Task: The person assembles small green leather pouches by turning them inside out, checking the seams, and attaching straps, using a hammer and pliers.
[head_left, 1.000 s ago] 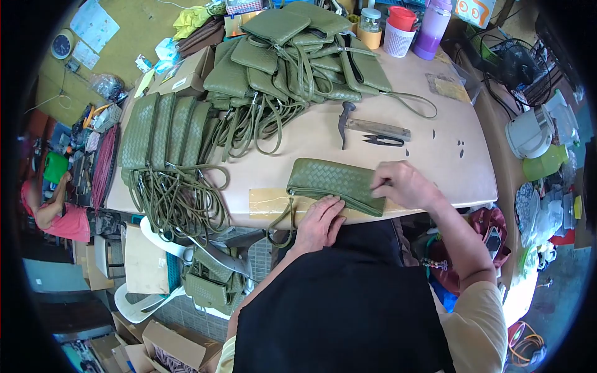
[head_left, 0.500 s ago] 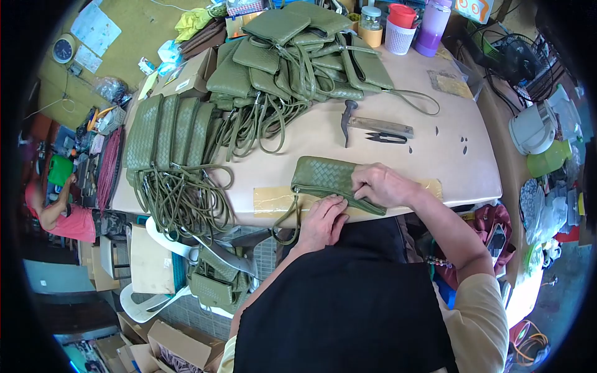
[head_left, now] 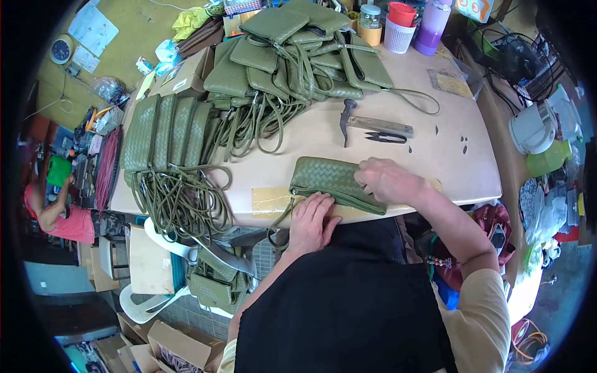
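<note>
A green woven pouch (head_left: pixel 329 176) lies at the table's front edge, its zipper side toward me and its strap hanging from the left end. My left hand (head_left: pixel 310 222) rests with fingers apart on the pouch's lower left edge. At the right end, my right hand (head_left: pixel 387 180) touches the pouch with its fingers bent together; what they pinch, if anything, is hidden. Beneath the pouch is a strip of brown tape (head_left: pixel 268 202). A hammer (head_left: pixel 379 126) and small black snips (head_left: pixel 387 137) lie beyond it.
A heap of green pouches (head_left: pixel 273 25) covers the back of the table (head_left: pixel 460 161); a row of pouches (head_left: pixel 142 133) with tangled straps stands left. Cups and a purple bottle (head_left: pixel 433 28) are at the back right. Another person (head_left: pixel 71 221) is at far left.
My left hand has moved slightly left along the pouch's edge, and its fingers have spread. My right hand has shifted a little up and right. The strap hangs farther left.
</note>
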The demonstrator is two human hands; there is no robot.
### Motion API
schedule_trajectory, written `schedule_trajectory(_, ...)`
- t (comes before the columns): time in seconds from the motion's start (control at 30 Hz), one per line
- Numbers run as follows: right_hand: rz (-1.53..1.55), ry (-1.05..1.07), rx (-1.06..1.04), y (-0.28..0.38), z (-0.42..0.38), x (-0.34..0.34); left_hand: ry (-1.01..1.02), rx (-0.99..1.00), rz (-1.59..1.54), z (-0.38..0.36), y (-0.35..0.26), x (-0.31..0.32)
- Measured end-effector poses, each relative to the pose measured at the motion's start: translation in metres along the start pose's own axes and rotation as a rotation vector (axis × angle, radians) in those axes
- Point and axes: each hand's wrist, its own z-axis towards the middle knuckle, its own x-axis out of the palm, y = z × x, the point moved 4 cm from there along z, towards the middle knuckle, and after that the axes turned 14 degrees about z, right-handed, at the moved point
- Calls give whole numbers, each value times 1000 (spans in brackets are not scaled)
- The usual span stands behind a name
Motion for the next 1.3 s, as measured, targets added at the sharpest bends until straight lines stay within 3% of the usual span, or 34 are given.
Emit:
schedule_trajectory(0.1, 166, 77, 59, 8, 13, 7, 2, 27, 32, 0, -1, 0)
schedule_trajectory(0.17, 356, -108, -109, 8, 22, 31, 10, 23, 23, 1, -1, -1)
schedule_trajectory(0.33, 203, -9, -44, -4, 14, 11, 30, 12, -20, 3, -1, -4)
schedule_trajectory(0.4, 89, 190, 122, -1, 15, 2, 3, 14, -3, 3, -2, -4)
schedule_trajectory(0.43, 87, 191, 122, 0, 18, 11, 1, 13, -4, 3, -2, -3)
schedule_trajectory(0.5, 367, -159, -108, 9, 25, 23, 8, 2, -1, 2, -1, -3)
schedule_trajectory(0.53, 369, -158, -110, 8, 23, 22, 9, 1, 1, 2, -1, -4)
schedule_trajectory(0.63, 234, 71, 11, 0, 15, 15, 13, 0, -17, 0, -1, -3)
schedule_trajectory(0.77, 109, 205, 46, 10, 25, 12, -39, -17, -9, -1, -2, -2)
schedule_trajectory(0.83, 365, -55, -183, 11, 32, 31, -51, -26, -8, -2, -2, -2)
schedule_trajectory(0.87, 366, -53, -185, 8, 31, 29, -31, -27, -7, -1, -2, -4)
schedule_trajectory(0.97, 147, 64, -63, 0, 26, 16, 14, -53, -48, 0, 2, -10)
schedule_trajectory(1.2, 339, -81, -212, 3, 41, 31, 45, -22, -88, 0, 7, -12)
schedule_trajectory(1.27, 24, 37, -168, 2, 42, 16, 31, -16, -65, 1, 7, -14)
schedule_trajectory(1.3, -56, -69, -222, 3, 41, 14, 22, -5, -47, 1, 6, -14)
